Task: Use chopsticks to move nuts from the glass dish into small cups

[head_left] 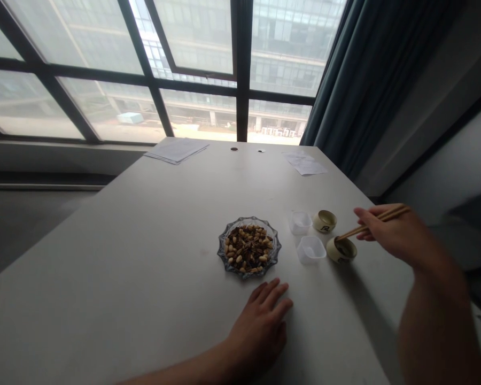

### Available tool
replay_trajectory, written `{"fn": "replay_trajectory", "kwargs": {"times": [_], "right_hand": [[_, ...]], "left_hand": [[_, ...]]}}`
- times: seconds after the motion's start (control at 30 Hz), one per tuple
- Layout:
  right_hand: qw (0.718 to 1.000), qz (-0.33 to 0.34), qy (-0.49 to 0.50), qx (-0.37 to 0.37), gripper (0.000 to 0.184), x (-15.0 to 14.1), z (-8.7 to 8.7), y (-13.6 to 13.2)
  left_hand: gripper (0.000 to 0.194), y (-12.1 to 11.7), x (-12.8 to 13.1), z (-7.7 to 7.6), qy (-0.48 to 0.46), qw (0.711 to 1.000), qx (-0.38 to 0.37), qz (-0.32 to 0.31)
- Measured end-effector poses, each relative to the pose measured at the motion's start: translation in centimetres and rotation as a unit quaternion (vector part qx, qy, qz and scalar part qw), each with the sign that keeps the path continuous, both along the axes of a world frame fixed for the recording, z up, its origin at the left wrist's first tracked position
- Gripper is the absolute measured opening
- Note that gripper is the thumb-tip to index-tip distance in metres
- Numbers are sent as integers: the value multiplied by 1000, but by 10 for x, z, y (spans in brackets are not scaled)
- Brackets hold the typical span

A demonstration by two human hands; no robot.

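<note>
My right hand grips a pair of wooden chopsticks, their tips at the mouth of the nearer small ceramic cup. What lies inside that cup is too dark to make out. A matching ceramic cup with a dark character on its side stands just behind it. My left hand rests on the table with its fingers spread, close to the near rim of a scalloped glass dish. Pale nuts and dark, elongated pieces are heaped together in the dish.
Two clear plastic containers, one nearer and one farther, stand between dish and cups. Papers lie at the white table's far left and far right. Windows and a dark curtain are beyond.
</note>
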State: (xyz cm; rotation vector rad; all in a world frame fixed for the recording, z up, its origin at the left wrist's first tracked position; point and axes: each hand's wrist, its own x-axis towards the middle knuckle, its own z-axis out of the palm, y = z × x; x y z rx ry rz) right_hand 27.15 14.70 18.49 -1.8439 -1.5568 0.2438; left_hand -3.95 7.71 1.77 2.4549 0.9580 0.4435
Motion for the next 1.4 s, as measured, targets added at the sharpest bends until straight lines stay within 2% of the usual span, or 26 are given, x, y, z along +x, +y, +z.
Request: {"fn": "replay_trajectory", "kwargs": {"times": [0.07,0.13,0.2,0.27,0.4,0.47,0.53,0.7,0.83,1.17,1.4], "right_hand": [[999,-27,17,-16,35,-9,10,-8],[998,-38,45,29,35,-22,19,-17],[994,-5,82,77,35,-41,23,-23],[989,73,107,78,35,-63,21,-26],[961,262,90,5,36,-106,5,-22],[943,320,86,-24,35,-121,-6,-18],[932,347,91,-45,35,-130,-15,-14],[930,348,96,-68,32,-135,-27,-8],[934,342,88,-58,30,-135,-28,-7],[921,378,82,-45,27,-142,-33,-6],[923,370,90,-48,34,-143,-38,-6]], "left_hand": [[54,0,0,0,1,1000,-3,1],[54,0,0,-1,2,1000,-5,1],[54,-1,-1,-2,2,1000,-5,1],[53,-1,-1,-2,1,1000,-2,1],[54,-1,-1,-2,-4,1000,5,3],[54,-1,0,-2,-6,1000,8,4],[53,0,0,-3,-9,1000,10,3],[51,-1,-1,-5,-13,1000,12,1],[51,-2,-2,-4,-15,1000,11,0],[51,-2,-1,-3,-21,1000,15,4],[49,-2,-1,-3,-21,1000,15,3]]}}
